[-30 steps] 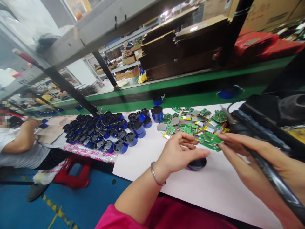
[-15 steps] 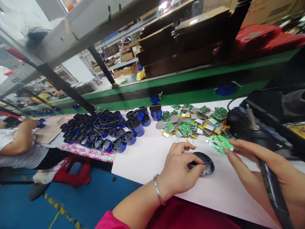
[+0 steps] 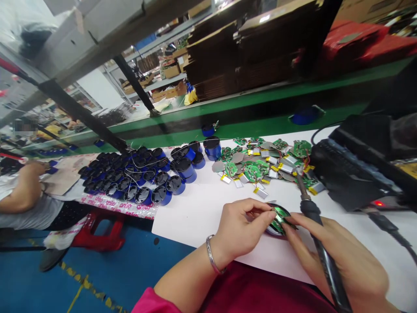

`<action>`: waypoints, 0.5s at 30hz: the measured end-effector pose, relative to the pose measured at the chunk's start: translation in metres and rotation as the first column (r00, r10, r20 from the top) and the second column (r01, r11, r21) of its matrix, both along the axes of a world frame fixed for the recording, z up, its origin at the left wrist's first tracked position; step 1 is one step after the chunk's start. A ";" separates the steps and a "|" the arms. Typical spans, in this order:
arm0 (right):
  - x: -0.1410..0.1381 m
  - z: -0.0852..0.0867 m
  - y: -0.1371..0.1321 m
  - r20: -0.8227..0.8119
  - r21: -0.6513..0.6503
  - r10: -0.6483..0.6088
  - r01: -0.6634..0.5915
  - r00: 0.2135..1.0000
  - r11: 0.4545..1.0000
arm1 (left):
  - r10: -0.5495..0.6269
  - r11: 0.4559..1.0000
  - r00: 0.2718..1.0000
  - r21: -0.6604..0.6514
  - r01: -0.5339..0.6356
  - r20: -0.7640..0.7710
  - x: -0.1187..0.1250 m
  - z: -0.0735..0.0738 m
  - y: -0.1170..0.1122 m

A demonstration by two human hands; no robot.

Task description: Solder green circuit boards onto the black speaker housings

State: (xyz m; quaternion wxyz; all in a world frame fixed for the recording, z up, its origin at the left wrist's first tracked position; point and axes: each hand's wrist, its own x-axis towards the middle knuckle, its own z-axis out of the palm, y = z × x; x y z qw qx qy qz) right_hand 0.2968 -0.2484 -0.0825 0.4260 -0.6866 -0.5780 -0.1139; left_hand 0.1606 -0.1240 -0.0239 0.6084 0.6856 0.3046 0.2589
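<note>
A white work surface is lying before the person. Near its front edge, the left hand and right hand are meeting over a round part, with a circuit board sitting on it. A soldering iron is resting in the right hand. Behind them, a pile of boards is lying; a cluster of cylinders is standing to the left, and a soldering station is sitting to the right.

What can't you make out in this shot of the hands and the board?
1. Head view: the black round part under the green board is mostly hidden by both hands' fingers.
2. The soldering iron handle runs off the bottom edge; the right hand covers part of it.
3. The loose boards in the pile are too small to read.
4. The co-worker's hand at the left edge is blurred.
</note>
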 end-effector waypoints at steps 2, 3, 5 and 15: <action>-0.001 0.009 0.002 0.040 0.018 -0.005 0.004 0.999 1.000 | -0.024 0.999 1.000 0.037 0.024 0.001 0.002 0.000 -0.001; -0.001 0.014 0.003 0.053 0.034 -0.014 0.012 0.998 0.999 | -0.030 0.998 1.000 0.059 0.031 -0.006 0.002 0.000 -0.001; -0.003 0.025 0.004 0.066 0.069 -0.036 0.031 0.997 0.997 | -0.038 0.994 0.999 0.100 0.040 -0.024 0.004 0.001 -0.001; -0.008 0.047 0.009 -0.088 0.031 -0.146 0.149 0.985 0.988 | -0.057 0.983 0.997 0.172 0.066 -0.057 0.006 0.005 -0.002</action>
